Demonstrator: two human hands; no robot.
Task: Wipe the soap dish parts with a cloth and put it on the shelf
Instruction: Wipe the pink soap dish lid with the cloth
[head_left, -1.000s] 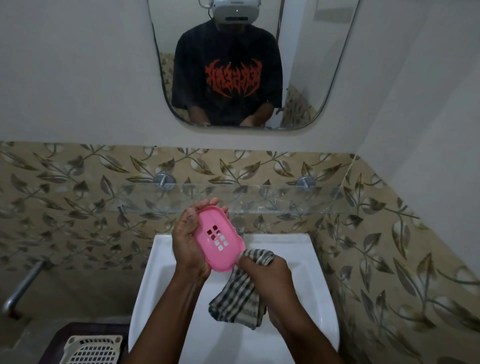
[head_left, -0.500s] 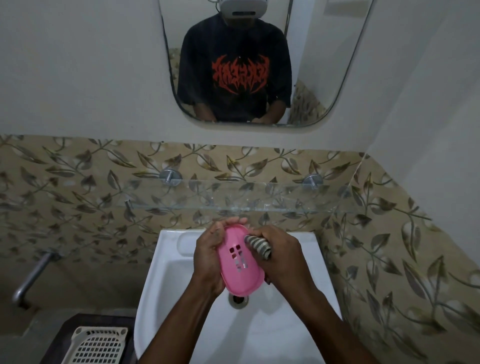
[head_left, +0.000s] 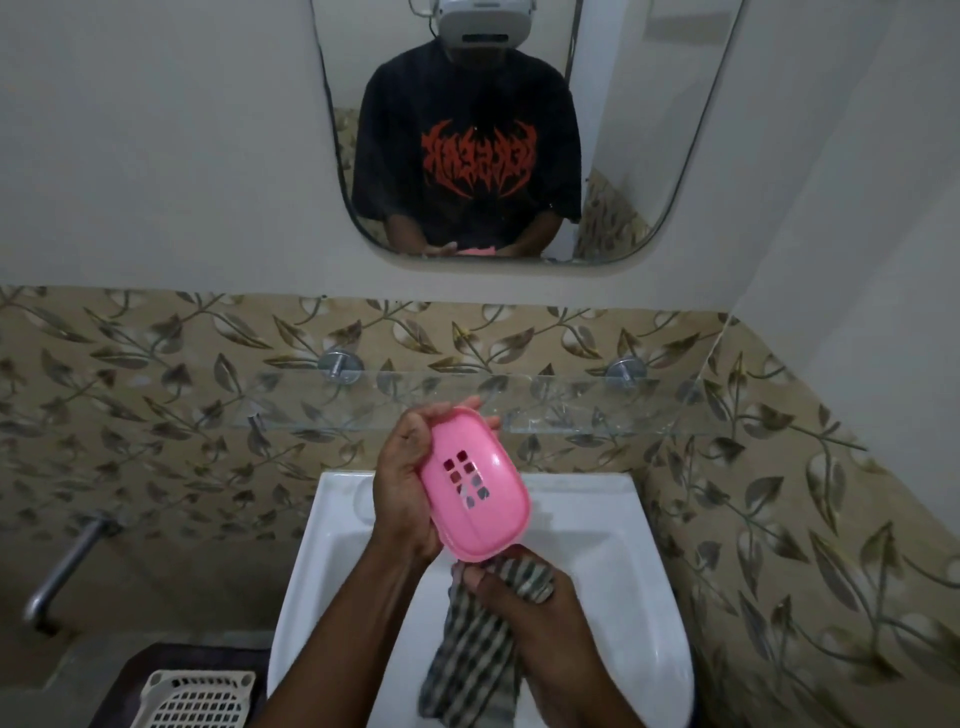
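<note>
A pink oval soap dish part (head_left: 475, 486) with several square drain holes is held tilted over the white sink (head_left: 613, 540). My left hand (head_left: 402, 488) grips it from behind, fingers curled round its far rim. My right hand (head_left: 524, 608) sits just below the dish's near end and grips a checked cloth (head_left: 470, 665), which hangs down into the basin. The cloth's bunched top touches the dish's lower edge. A clear glass shelf (head_left: 597, 402) runs along the tiled wall just beyond the hands.
A mirror (head_left: 519, 130) hangs above the shelf and shows a person in a black shirt. Two metal brackets (head_left: 340, 364) hold the shelf. A metal pipe (head_left: 65, 569) juts out at lower left, and a white slotted basket (head_left: 200, 701) stands beside the sink.
My right hand and the cloth have slid from the dish's upper right side down to below its near end. The dish has turned its holed face more toward me.
</note>
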